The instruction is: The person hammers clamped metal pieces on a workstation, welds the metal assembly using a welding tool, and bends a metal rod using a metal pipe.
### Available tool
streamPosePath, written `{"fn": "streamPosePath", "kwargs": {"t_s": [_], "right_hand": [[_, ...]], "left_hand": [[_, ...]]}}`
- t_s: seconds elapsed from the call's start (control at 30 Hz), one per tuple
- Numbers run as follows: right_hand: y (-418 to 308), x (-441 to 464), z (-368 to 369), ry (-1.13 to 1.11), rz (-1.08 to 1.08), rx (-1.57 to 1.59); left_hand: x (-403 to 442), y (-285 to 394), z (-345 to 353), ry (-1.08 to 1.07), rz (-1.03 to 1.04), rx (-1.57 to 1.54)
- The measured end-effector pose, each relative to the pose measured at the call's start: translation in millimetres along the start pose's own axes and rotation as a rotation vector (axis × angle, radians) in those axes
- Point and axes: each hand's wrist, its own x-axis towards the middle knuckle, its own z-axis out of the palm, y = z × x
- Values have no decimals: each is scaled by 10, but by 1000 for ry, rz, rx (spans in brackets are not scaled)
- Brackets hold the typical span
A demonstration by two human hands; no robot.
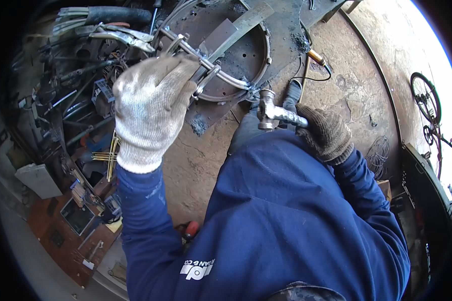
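My left hand [150,105], in a pale knit glove, is at the metal frame on the workbench, its fingers bent and closed beside a clamp [206,83]. What its fingertips grip is hidden. The clamp sits on curved metal rods [228,79] that run along a round ring [267,47]. A flat metal bar [246,22] lies across the ring. Lower right, my right hand [326,131], in a darker glove, is wrapped round the handle of a metal hammer [268,111]. The hammer head points left, apart from the ring.
Locking pliers [123,36] and piled metal parts lie at the left. An orange-handled tool [315,56] with a cable is at the bench's right side. Coiled wire [378,153] lies on the floor, and a bicycle [428,108] stands far right. Lower left is a brown board [50,233].
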Motion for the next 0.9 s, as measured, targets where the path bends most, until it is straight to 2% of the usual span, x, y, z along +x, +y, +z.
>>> {"fn": "streamPosePath", "kwargs": {"t_s": [0.03, 0.1, 0.17, 0.23, 0.3, 0.37, 0.43, 0.5, 0.7, 0.77, 0.8, 0.9], "right_hand": [[1, 18, -5, -25, -8, -34], [45, 27, 49, -24, -30, -46], [-8, 17, 72, -43, 16, -117], [-13, 1, 129, -37, 10, -124], [-73, -16, 167, 0, 11, -168], [-187, -44, 218, 61, -20, -186], [-299, -85, 308, 110, -43, -205], [-398, -103, 387, 119, -17, -180], [-559, -116, 479, 73, 95, -132], [-471, -119, 532, 150, -56, -34], [-472, -101, 528, 69, 21, -2], [-397, -41, 593, 44, -10, 92]], "left_hand": [[-89, 73, -34, 6, -13, 5], [-309, 209, -20, -119, -320, -137], [-525, 302, 9, -164, -361, -125], [-705, 373, 81, -172, -522, -171], [-898, 314, 188, -78, -450, -116], [-947, 262, 183, -105, -592, -503], [-1010, 132, 244, -124, -544, -552], [-1072, 89, 285, -191, -642, -669], [-1101, 104, 359, -156, -635, -653], [-1095, 80, 399, -126, -616, -641], [-1101, 66, 418, -129, -608, -625], [-1092, 81, 403, -153, -613, -599]]}}
